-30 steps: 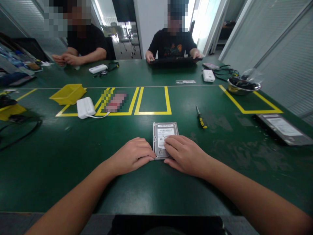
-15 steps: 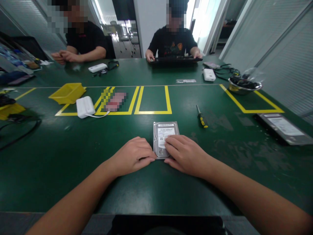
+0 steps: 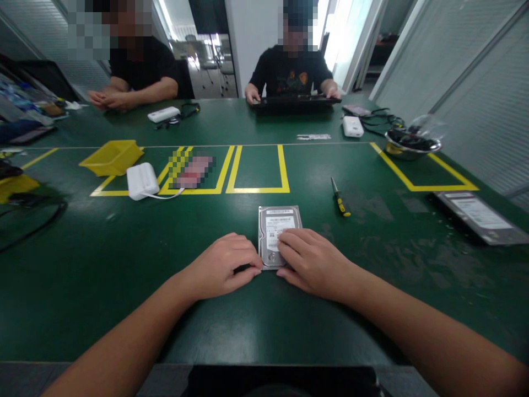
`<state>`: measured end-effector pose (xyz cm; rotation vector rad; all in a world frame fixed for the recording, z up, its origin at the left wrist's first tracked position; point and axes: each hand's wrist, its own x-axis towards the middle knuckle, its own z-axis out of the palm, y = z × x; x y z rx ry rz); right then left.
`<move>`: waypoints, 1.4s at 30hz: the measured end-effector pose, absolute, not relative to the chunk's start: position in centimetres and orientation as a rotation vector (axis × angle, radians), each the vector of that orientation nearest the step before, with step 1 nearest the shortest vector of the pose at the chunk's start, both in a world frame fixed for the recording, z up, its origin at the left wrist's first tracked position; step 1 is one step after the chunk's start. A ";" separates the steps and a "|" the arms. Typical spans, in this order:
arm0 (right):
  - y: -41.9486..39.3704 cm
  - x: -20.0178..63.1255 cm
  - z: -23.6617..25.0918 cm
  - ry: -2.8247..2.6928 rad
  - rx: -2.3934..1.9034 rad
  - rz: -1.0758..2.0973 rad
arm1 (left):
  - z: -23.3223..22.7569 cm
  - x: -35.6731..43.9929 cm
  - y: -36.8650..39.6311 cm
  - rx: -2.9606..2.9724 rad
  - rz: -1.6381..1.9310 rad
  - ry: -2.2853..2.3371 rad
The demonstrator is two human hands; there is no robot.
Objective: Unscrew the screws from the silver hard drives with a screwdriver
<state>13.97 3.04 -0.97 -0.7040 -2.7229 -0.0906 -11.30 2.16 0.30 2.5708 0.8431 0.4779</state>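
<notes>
A silver hard drive point(image 3: 268, 226) with a white label lies flat on the green table in front of me. My left hand point(image 3: 229, 264) has its fingers curled together, with the tips against the drive's lower left corner. Over the drive's right side lies my right hand point(image 3: 312, 259), its fingers on the label and its thumb near the bottom edge; part of the label is covered. Beyond my right hand rests a screwdriver point(image 3: 340, 199) with a yellow and black handle.
A second hard drive point(image 3: 481, 216) lies at the right. Behind it stands a metal bowl point(image 3: 407, 153) of black cables. At the left are a yellow bin point(image 3: 113, 160), a white power bank point(image 3: 141, 181) and a blurred-out phone point(image 3: 196, 172). Two people sit across the table, one holding a dark flat panel point(image 3: 295, 103).
Both my hands and the hard drive stay in nearly the same place. The view shifts very slightly. The person at the far left leans a little.
</notes>
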 end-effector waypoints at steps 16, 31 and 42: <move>3.1 14.0 -1.0 -2.728 -0.699 -0.114 | 0.1 -11.4 2.1 2.602 0.474 0.852; 6.8 18.0 0.7 -2.191 -1.306 -0.341 | -0.2 -11.3 1.9 2.560 0.483 0.862; 10.0 20.9 0.4 -2.225 -2.154 -0.216 | -0.5 -10.9 1.8 2.608 0.543 0.903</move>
